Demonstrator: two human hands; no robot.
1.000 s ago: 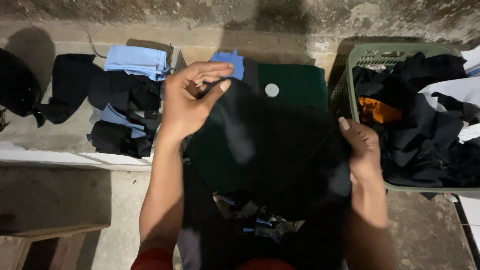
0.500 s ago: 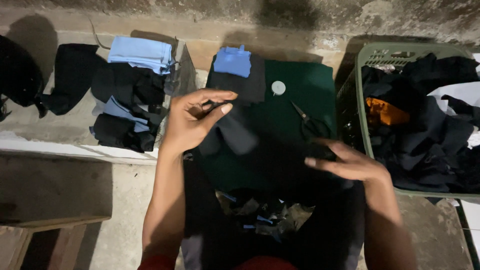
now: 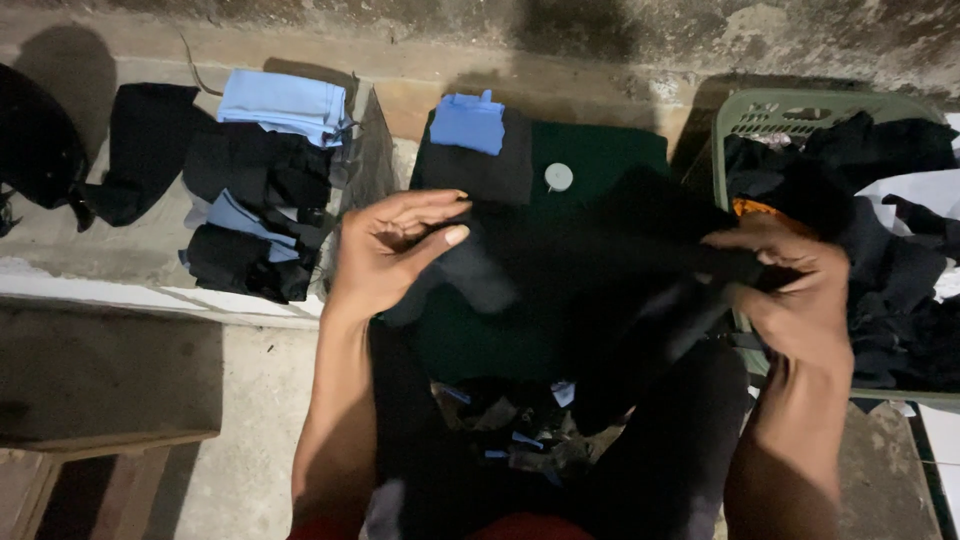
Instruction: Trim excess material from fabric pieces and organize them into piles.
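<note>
A black piece of cloth (image 3: 600, 260) is stretched between my two hands above a dark green mat (image 3: 610, 160). My left hand (image 3: 395, 250) pinches one end of the cloth, palm turned toward me. My right hand (image 3: 795, 290) grips the other end near the basket. On the mat lie a small blue folded cloth (image 3: 468, 122) atop a black piece and a small white round object (image 3: 558, 177). Scraps of blue and black fabric (image 3: 515, 430) lie on my lap.
A green plastic basket (image 3: 800, 110) full of black garments stands at the right. A pile of folded black and light blue cloths (image 3: 265, 170) sits on the concrete ledge at the left, with more black fabric (image 3: 40, 140) further left. A wooden bench (image 3: 60, 480) shows bottom left.
Both hands lifted the black cloth and pulled it out wide; my right hand moved right toward the basket. The scissors seen on the mat half a second ago are now hidden behind the cloth.
</note>
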